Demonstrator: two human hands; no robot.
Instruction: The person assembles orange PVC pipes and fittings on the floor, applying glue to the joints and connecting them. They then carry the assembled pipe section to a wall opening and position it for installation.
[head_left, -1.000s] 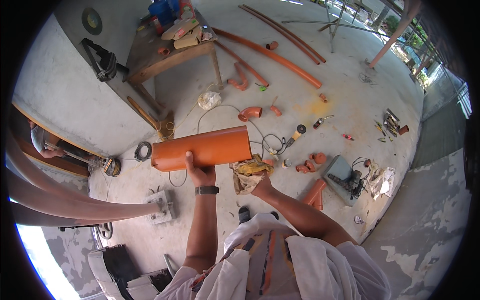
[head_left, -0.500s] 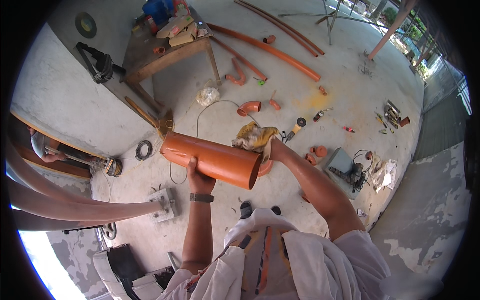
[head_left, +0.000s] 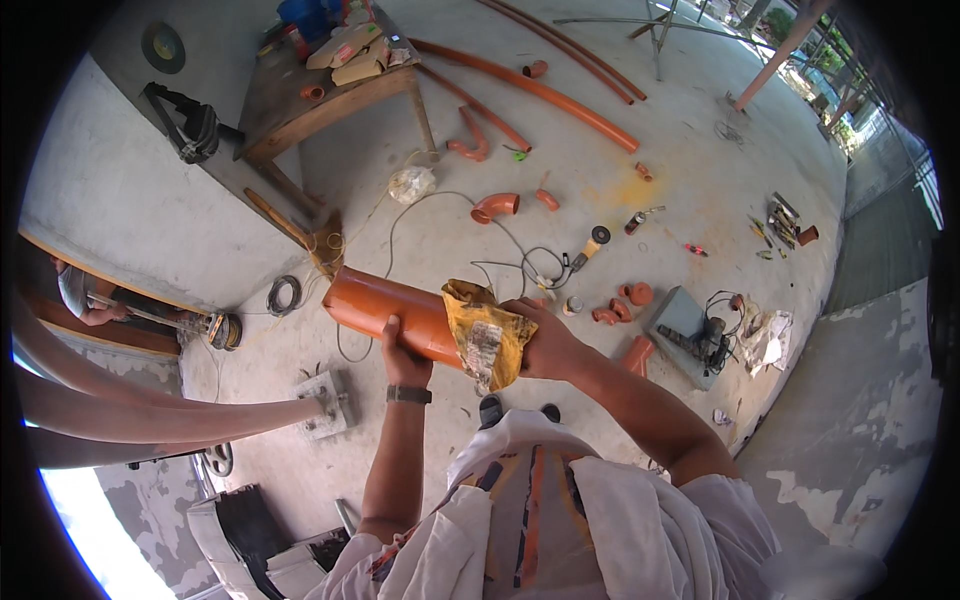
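A short length of thick orange pipe [head_left: 380,303] is held up in front of me, slanting down to the right. My left hand [head_left: 407,358] is closed around its near side, with the thumb on top. At the right end, my right hand [head_left: 548,345] grips a stained yellow rag [head_left: 488,335]. The rag drapes over that end of the pipe and hides its opening. Some of my right fingers are hidden behind the cloth.
On the concrete floor ahead lie an orange elbow fitting [head_left: 495,207], an angle grinder [head_left: 592,247] with its cord, and long orange pipes [head_left: 540,92]. A wooden table [head_left: 340,115] stands far left. At right is a grey case [head_left: 675,325]. Another person [head_left: 85,295] works at left.
My right hand has brought the rag from the pipe's far side over its top and right end, towards me. My left hand keeps its hold and the pipe has barely shifted.
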